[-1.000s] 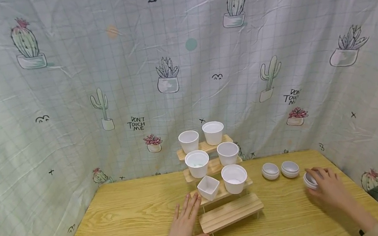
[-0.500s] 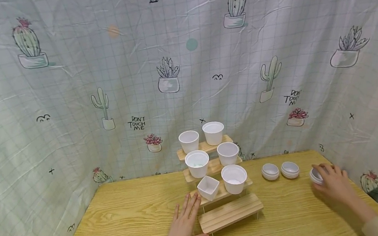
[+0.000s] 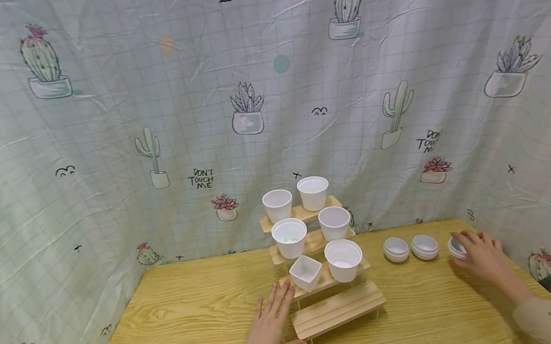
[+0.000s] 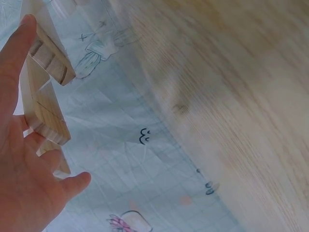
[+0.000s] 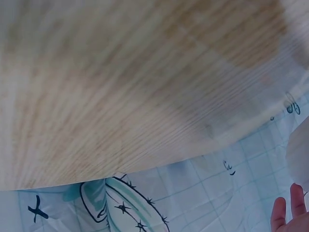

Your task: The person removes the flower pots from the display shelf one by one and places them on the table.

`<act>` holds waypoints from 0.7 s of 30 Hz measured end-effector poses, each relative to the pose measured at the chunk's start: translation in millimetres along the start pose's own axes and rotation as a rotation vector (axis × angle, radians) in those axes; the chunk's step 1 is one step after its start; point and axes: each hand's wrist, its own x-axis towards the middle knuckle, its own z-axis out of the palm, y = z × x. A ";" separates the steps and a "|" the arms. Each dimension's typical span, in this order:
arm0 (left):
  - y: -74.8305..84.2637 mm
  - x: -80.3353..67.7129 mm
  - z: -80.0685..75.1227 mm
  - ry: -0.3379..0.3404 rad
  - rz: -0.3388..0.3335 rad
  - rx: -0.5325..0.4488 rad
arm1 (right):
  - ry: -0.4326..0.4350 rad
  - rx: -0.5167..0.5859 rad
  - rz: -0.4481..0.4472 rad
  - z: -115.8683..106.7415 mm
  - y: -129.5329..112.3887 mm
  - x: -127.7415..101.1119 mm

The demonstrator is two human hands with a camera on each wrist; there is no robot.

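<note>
While the left hand [image 3: 269,333] lies flat and open against the wooden stand [image 3: 337,309], the right hand [image 3: 479,259] grips a small white pot [image 3: 456,247] near the desk's far right corner, seemingly mid-placement; next comes letting go cleanly.

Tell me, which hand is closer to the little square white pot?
The left. The left hand rests flat by the wooden stand, just below the square pot. The right hand is far off, touching a round dish.

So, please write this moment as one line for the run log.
left hand: flat against wooden stand | right hand: grips shallow white dish | two dishes on table
</note>
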 end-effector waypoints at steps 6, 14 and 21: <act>-0.1 0.0 2.4 -0.003 -0.001 -0.004 | -0.020 -0.006 -0.001 4.8 3.2 3.8; -1.5 -0.4 3.2 0.008 0.004 0.003 | -0.085 -0.018 0.015 12.0 4.6 7.3; -1.4 0.1 3.0 0.016 0.009 0.012 | -0.106 -0.038 0.008 14.8 2.8 10.4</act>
